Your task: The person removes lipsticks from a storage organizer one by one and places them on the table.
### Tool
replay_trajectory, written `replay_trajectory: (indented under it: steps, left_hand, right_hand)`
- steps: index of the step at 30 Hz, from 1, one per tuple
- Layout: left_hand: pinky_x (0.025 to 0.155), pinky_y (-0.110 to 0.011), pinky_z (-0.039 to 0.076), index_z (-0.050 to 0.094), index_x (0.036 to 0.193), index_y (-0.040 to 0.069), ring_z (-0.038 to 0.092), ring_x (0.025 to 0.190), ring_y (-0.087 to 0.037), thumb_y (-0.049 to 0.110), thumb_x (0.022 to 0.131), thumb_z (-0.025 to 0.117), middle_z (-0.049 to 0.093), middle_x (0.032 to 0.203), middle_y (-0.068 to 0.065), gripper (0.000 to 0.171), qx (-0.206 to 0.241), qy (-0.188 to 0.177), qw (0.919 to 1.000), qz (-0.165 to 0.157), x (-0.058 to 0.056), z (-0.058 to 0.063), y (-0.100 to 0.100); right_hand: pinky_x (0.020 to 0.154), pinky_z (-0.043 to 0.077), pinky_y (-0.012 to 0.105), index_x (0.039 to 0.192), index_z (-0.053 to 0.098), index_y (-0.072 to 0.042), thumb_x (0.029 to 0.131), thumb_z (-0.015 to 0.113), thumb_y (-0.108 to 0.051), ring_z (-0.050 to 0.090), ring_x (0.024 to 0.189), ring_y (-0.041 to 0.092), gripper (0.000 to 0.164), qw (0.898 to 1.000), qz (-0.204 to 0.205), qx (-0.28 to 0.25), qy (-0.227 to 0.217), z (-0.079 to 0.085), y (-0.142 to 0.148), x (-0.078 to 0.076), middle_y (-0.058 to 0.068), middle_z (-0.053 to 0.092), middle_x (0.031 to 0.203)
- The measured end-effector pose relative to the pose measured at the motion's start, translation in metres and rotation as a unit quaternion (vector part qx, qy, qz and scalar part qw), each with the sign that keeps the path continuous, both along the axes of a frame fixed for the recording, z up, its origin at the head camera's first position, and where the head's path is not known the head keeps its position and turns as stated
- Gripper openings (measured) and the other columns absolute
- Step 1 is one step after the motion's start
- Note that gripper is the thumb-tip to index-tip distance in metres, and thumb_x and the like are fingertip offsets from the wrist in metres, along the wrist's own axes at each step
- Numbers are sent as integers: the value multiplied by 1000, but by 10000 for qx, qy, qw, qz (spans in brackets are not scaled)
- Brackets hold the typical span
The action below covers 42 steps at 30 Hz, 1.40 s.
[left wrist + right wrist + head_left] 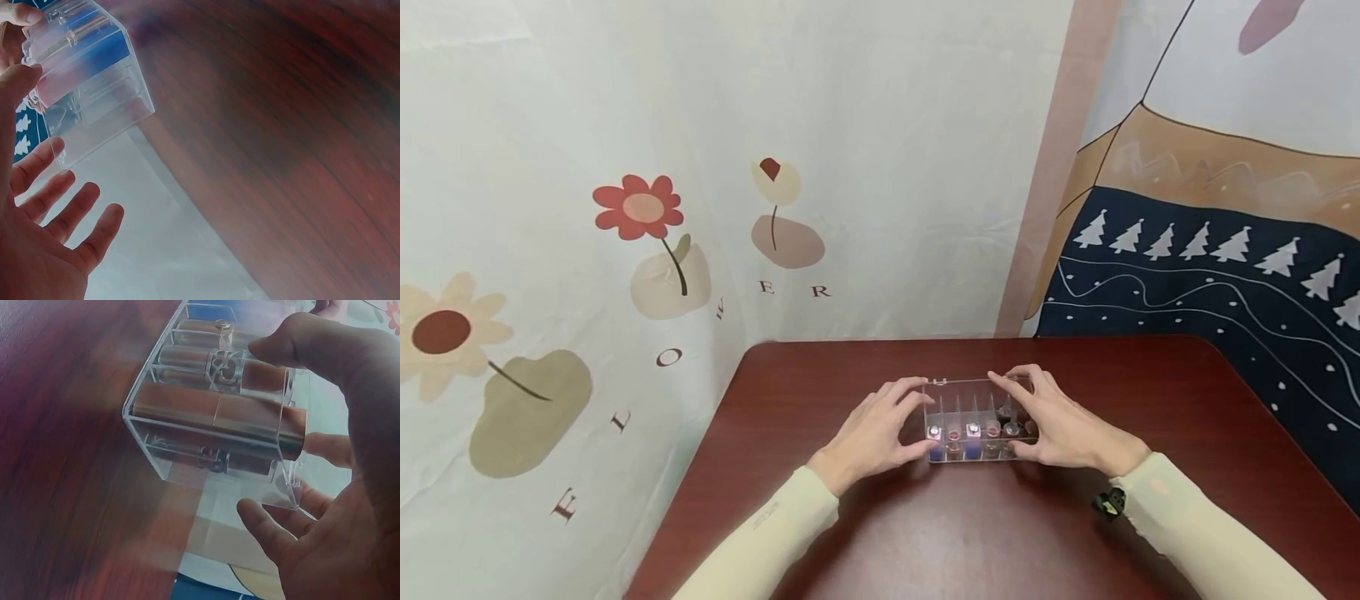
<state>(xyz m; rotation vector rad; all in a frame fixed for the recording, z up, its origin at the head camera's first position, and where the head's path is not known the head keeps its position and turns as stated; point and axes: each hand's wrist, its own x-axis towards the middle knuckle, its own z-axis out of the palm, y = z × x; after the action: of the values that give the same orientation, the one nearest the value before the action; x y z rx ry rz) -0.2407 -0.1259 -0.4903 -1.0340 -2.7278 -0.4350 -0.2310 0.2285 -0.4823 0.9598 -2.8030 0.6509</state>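
So there's a clear box [966, 404] at the far half of the red-brown table [962, 533], and 2 hands have it by its ends: left hand [880, 429] pinching the left side, right hand [1060, 425] gripping the right, thumbs near, fingers round the far side. Can't tell if it's lifted, tbh. Small tubes [973, 450] fill the near row, 2 of them blue at the bottom, and a flowery cloth [910, 167] hangs behind.
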Motion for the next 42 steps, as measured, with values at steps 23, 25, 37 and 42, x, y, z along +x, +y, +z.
replay_trajectory:
  steps: [23, 25, 37, 42]
  left_hand:
    - [119, -53, 61, 73, 151, 23, 64, 153, -28, 55, 100, 90, 58, 173, -1, 62, 68, 88, 9999, -21, 3, 0, -26]
    - [119, -53, 61, 73, 151, 23, 63, 154, -28, 55, 100, 90, 57, 174, -1, 62, 50, 107, 9999, -6, 3, 1, -27]
    - [114, -53, 60, 67, 158, 23, 68, 148, -32, 55, 100, 89, 59, 172, -7, 70, 163, 443, 9989, 4, 2, 6, -15]
    - [115, -51, 60, 65, 160, 22, 71, 140, -30, 51, 102, 87, 63, 167, -7, 68, 269, 733, 9968, -146, -1, 11, -1]
  right_hand:
    - [117, 64, 59, 176, 46, -15, 84, 106, -24, 70, 140, 29, 110, 9986, 329, -333, -234, -5, 3, -11, 12, 60, 162]
    - [117, 64, 60, 176, 45, -15, 84, 106, -22, 70, 141, 30, 111, 9984, 376, -353, -242, -4, 3, -12, 13, 60, 162]
    - [117, 63, 61, 178, 44, -18, 84, 106, -20, 70, 144, 29, 112, 9968, 436, -526, -415, -11, 3, -17, 10, 61, 164]
    - [116, 64, 59, 176, 45, -14, 84, 106, -18, 71, 145, 30, 110, 9963, 435, -595, -440, -13, 3, -19, 10, 61, 164]
